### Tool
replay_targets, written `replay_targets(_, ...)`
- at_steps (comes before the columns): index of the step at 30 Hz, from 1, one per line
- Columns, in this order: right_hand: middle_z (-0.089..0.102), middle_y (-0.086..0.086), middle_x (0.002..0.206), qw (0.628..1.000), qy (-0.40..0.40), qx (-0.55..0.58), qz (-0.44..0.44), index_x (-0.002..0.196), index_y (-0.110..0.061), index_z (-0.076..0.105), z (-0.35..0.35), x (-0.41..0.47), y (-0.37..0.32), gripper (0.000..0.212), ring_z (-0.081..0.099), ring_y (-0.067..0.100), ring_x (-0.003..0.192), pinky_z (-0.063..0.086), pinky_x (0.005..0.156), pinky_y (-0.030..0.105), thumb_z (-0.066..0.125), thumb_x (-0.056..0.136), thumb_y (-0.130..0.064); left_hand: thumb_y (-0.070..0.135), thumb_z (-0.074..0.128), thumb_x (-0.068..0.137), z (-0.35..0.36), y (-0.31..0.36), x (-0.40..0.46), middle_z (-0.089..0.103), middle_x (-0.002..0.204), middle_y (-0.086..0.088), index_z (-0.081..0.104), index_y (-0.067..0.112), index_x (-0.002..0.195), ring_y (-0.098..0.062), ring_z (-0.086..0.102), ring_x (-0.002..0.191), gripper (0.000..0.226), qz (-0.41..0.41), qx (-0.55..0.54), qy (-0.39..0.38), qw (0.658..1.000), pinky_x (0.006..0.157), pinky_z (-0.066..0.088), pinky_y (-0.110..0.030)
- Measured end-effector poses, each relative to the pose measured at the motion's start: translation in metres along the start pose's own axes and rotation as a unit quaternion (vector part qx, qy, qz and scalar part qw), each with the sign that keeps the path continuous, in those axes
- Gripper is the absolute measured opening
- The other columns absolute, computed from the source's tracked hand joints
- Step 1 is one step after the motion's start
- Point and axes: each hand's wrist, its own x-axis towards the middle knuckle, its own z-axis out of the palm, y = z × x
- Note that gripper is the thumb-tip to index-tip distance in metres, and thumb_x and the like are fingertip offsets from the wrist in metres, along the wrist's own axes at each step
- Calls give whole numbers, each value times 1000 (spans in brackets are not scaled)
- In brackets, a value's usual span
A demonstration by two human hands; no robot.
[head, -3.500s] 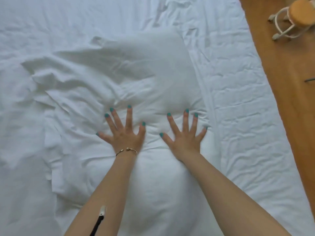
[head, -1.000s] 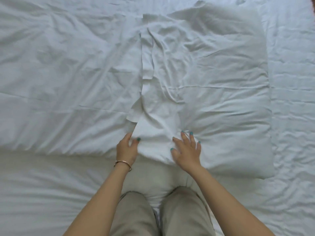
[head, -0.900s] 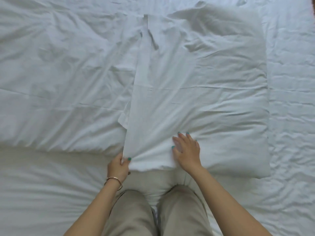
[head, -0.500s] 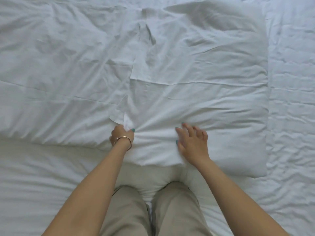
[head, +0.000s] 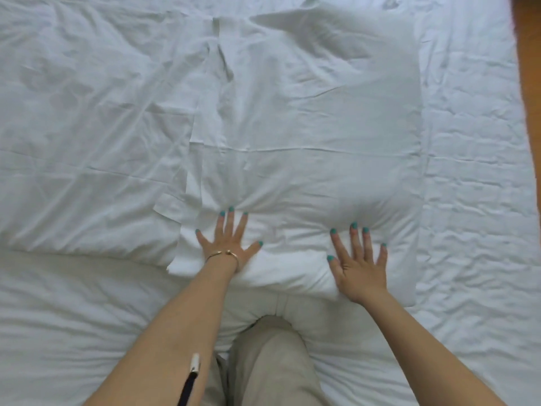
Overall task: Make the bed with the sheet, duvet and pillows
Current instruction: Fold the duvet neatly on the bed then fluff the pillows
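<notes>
Two white pillows lie side by side on the bed. The right pillow (head: 322,127) has its loose case flap overlapping the left pillow (head: 87,127). My left hand (head: 228,244) lies flat with spread fingers on the near left corner of the right pillow, by the flap. My right hand (head: 360,259) presses flat on that pillow's near edge, further right. Both palms dent the pillow. White bedding (head: 73,317) covers the near part of the bed, and my knees (head: 269,361) rest on it.
The wrinkled white sheet (head: 474,171) runs along the right of the pillows to the bed's edge. A strip of wooden floor (head: 530,68) shows at the far right. A black cable with a white tip (head: 190,379) hangs by my left forearm.
My left hand let go of the case flap it was pinching and now lies flat. My right hand slid right along the pillow's near edge and spread open.
</notes>
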Motion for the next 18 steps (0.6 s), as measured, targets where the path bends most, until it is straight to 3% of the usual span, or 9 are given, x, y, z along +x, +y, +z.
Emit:
replay_targets(3, -45, -2, 148, 997, -76, -5, 0, 141, -46, -32, -13, 1, -1, 58, -41, 23, 138, -19, 112, 57, 1, 95, -58, 62, 17, 95, -1, -18, -18, -34, 154, 9, -24, 40, 146, -16, -24, 145, 69, -23, -1, -20, 1000, 115, -3, -58)
replay_targets(5, -39, 6, 152, 990, -135, -33, 28, 145, -37, -29, -32, 7, -16, 62, -32, 32, 142, -7, 113, 61, 9, 99, -53, 52, 23, 99, -7, -30, -29, -24, 158, 7, -17, 36, 150, -19, -17, 147, 67, -35, -14, -46, 998, 117, 1, -53)
replay_targets(6, -27, 13, 158, 986, -152, -53, 50, 150, -30, -23, -44, 11, -31, 66, -19, 38, 146, 4, 115, 60, 16, 100, -48, 48, 28, 99, -11, -36, -32, -19, 160, 5, -13, 35, 151, -19, -13, 148, 67, -33, -29, -53, 998, 118, 4, -50)
replay_targets(8, 14, 19, 157, 984, -152, -59, 65, 153, -14, 6, -69, 18, -70, 65, 20, 38, 143, 29, 111, 46, 33, 98, -36, 41, 35, 99, -25, -46, -38, -7, 162, 1, -6, 31, 153, -19, -2, 149, 69, -20, -75, -47, 996, 118, 12, -44)
replay_targets(11, 46, 12, 135, 991, -132, 21, -20, 134, -7, 39, -96, 20, -121, 44, 50, 29, 117, 41, 90, 36, 37, 97, -30, 36, 41, 98, -46, -58, -48, 3, 162, -2, 4, 26, 154, -20, 10, 148, 68, -14, -139, -26, 990, 118, 18, -38)
replay_targets(13, 47, 11, 132, 986, -134, 15, -103, 132, -9, 39, -108, 12, -148, 40, 48, 29, 115, 42, 88, 38, 39, 98, -31, 36, 42, 98, -60, -73, -53, 6, 162, 0, 9, 25, 154, -22, 15, 147, 66, -18, -167, -38, 985, 117, 20, -39)
replay_targets(15, 42, 9, 139, 976, -150, -15, -155, 141, -12, 34, -116, 4, -172, 49, 41, 28, 127, 41, 96, 40, 42, 99, -35, 38, 41, 98, -76, -95, -55, 5, 162, 2, 15, 25, 153, -21, 18, 146, 63, -17, -186, -47, 981, 117, 22, -40)
replay_targets(18, 41, 8, 143, 974, -167, 1, -151, 143, -13, 35, -130, -1, -224, 54, 41, 27, 129, 40, 99, 40, 41, 99, -44, 39, 40, 98, -104, -148, -51, 13, 160, 1, 27, 22, 150, -22, 27, 142, 56, -7, -179, -33, 983, 113, 28, -38)
